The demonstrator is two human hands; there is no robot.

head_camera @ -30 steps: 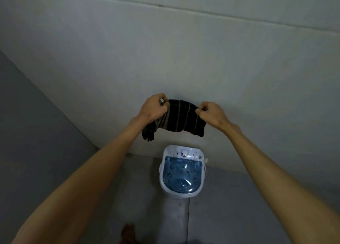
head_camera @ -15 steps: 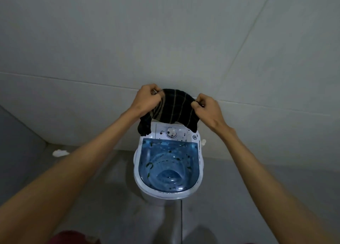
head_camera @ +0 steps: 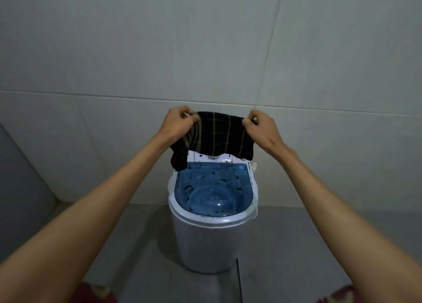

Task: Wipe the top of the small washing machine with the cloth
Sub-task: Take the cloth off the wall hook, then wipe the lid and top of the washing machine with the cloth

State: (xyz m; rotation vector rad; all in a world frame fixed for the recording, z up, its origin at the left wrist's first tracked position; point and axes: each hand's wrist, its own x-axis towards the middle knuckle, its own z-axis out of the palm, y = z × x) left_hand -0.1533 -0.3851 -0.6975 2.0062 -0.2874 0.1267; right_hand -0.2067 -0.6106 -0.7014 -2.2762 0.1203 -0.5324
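**Two hands, one cloth, a speckled lid waiting**

Two hands hold the cloth point(head_camera: 214, 133) stretched out in the air above the back of the washer point(head_camera: 212, 211). The left hand point(head_camera: 180, 123) pinches one top corner, fingers point(head_camera: 190, 120) closed tight on the fabric; the right hand point(head_camera: 262, 129) does the same at the other corner, fingers point(head_camera: 250, 123) curled shut on the edge. Neither hand has anything else in it.

The cloth is dark with pale stripes. It sags between the two grips, and a bunched tail droops from the left side towards the lid point(head_camera: 212, 188). Whether that tail touches the lid I cannot tell from here. The lower hem hides part of the white control panel point(head_camera: 213, 157).

The washer stands on the floor point(head_camera: 137, 245) close to the tiled wall point(head_camera: 205, 51). Its blue see-through lid is dotted with dark flecks and smears, so no wiping looks done yet.

The cloth seems light, limp and easy to crumple; held by the corners it will flap rather than scrub. Gathering it into a pad under one flat palm looks like the better hold. The lid appears thin, smooth plastic, so moderate pressure seems wise, and the small tub may shift if pushed sideways.
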